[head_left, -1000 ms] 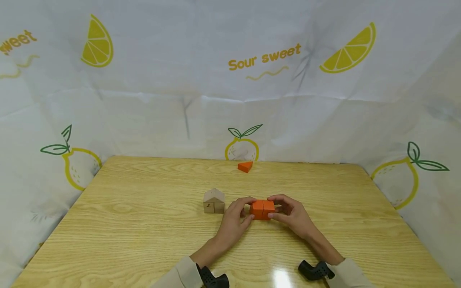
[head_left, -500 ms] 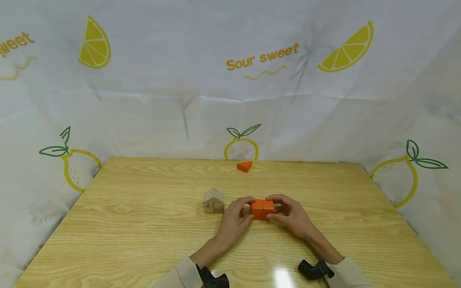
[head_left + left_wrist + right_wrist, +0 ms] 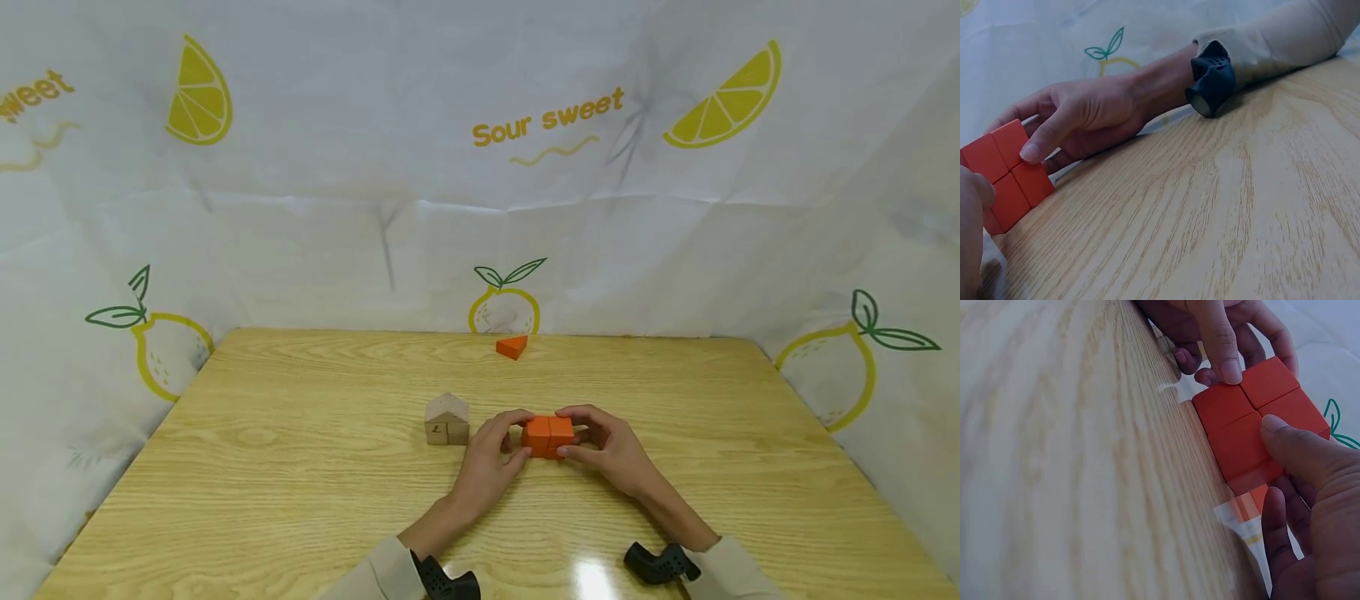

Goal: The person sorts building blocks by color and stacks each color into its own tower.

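Observation:
Several orange blocks [image 3: 547,437] stand pressed together on the table, two wide and two high, with seams crossing in the middle. My left hand [image 3: 483,468] grips their left side, thumb at the front and fingers behind. From the right, my right hand [image 3: 617,454] pinches the blocks the same way. In the left wrist view, the right thumb [image 3: 1034,152] lies on the face of an upper orange block. The right wrist view shows the left thumb [image 3: 1230,370] near the top edge of the blocks. Fingers behind the blocks are partly hidden.
Left of my hands stands a plain wooden house-shaped stack of blocks [image 3: 447,420], with a mark on its front. An orange triangular block [image 3: 512,347] lies near the back edge of the wooden table [image 3: 300,483]. A lemon-print cloth [image 3: 345,250] hangs behind.
Both hands keep their hold in nearly the same place. The seam on the right side of the orange blocks looks slightly shifted; the head view has moved a little.

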The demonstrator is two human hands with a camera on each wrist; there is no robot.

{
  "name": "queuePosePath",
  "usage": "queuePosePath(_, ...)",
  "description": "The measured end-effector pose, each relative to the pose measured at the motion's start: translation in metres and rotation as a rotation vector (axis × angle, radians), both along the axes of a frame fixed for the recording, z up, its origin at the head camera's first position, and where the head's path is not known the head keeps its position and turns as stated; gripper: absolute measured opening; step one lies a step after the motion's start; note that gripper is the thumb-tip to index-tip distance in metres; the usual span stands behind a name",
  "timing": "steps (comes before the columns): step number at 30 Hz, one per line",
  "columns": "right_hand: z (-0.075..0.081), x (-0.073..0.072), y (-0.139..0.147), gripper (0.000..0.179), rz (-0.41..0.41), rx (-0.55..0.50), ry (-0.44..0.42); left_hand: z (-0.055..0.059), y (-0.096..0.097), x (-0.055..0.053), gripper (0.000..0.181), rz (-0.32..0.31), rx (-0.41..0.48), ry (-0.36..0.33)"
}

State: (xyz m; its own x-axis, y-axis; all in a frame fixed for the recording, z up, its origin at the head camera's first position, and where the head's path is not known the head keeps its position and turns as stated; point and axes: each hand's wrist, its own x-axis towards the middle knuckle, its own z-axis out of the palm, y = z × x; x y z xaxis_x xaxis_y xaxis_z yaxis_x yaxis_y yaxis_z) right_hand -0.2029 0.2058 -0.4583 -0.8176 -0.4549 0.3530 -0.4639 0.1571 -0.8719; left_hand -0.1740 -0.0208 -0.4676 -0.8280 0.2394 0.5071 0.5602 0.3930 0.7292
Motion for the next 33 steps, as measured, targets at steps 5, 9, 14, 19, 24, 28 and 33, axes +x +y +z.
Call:
queuePosePath(5, -0.001, 0.0, 0.0, 0.045, 0.0, 0.006, 0.003, -0.001, 0.0, -0.001, 0.051, 0.0, 0.0, -0.004)
queuePosePath(9, -0.001, -0.001, 0.0, 0.046, 0.008, 0.011, 0.006, 0.0, -0.001, 0.0, 0.051, 0.002, 0.0, -0.011)
queuePosePath(14, 0.001, -0.001, 0.0, 0.047, 0.026, 0.029, -0.011, 0.0, -0.001, 0.0, 0.051, 0.003, -0.004, -0.009)
queuePosePath(19, 0.003, -0.001, 0.002, 0.04, 0.043, 0.036, -0.008, 0.001, 0.0, 0.0, 0.049, 0.004, -0.008, -0.006)
queuePosePath(24, 0.008, -0.004, 0.004, 0.031, -0.01, -0.009, -0.042, 0.001, 0.0, 0.0, 0.049, 0.006, 0.001, -0.014)
queuePosePath(28, 0.011, -0.012, 0.005, 0.035, -0.04, -0.03, -0.09, 0.001, 0.001, 0.0, 0.049, 0.006, 0.005, -0.007)
queuePosePath(33, 0.015, -0.028, 0.004, 0.037, -0.07, 0.002, -0.139, 0.0, 0.001, 0.0, 0.05, 0.006, 0.006, 0.004)
